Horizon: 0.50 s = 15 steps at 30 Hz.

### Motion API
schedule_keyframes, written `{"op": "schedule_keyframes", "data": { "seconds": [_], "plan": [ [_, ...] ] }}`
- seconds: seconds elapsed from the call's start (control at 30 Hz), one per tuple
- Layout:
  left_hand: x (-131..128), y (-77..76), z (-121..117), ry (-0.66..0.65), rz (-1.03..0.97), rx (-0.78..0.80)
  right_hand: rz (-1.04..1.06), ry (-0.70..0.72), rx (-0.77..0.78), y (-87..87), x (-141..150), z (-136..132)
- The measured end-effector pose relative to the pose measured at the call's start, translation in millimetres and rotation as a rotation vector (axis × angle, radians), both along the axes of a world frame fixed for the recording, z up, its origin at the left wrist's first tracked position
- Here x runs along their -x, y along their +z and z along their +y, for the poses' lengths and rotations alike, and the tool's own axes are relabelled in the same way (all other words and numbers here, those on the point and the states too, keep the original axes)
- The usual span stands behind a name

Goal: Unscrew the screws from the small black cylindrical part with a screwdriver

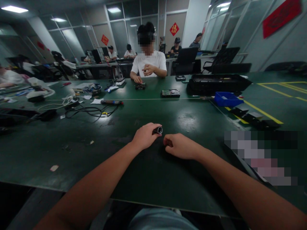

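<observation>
Where left hand point(145, 136) grips, dark tube point(158, 130) inside

the green tabletop point(93, 179) carries a blue bin point(228, 101), a long black case point(211, 89), a circuit-board device point(170, 93), a red-tipped tool point(111, 102) and, nearer, a pale scrap point(54, 168).

Note blue bin point(227, 99) just before black case point(216, 84); hard drive point(170, 93) left of both; black chair point(185, 60) and red sign point(174, 29) beyond table point(155, 182).
</observation>
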<state>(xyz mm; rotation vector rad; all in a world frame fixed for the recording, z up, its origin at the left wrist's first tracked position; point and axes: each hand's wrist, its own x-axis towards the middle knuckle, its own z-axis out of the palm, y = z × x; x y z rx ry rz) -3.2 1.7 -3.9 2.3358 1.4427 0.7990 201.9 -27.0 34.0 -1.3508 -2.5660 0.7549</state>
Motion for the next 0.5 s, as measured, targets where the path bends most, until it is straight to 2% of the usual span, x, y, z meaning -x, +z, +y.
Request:
{"op": "schedule_keyframes", "data": {
  "seconds": [0.27, 0.33, 0.5],
  "plan": [
    [-0.5, 0.7, -0.8, -0.006, -0.042, -0.005, 0.07, 0.096, -0.134, -7.4, -1.3, 4.6],
    [-0.6, 1.2, -0.5, -0.016, -0.076, -0.008, 0.136, 0.057, -0.149, -7.7, -1.7, 5.8],
    [-1.4, 3.0, 0.2, -0.038, -0.15, -0.026, 0.304, -0.152, -0.189, -2.4, -1.9, 6.1]
  ]
}}
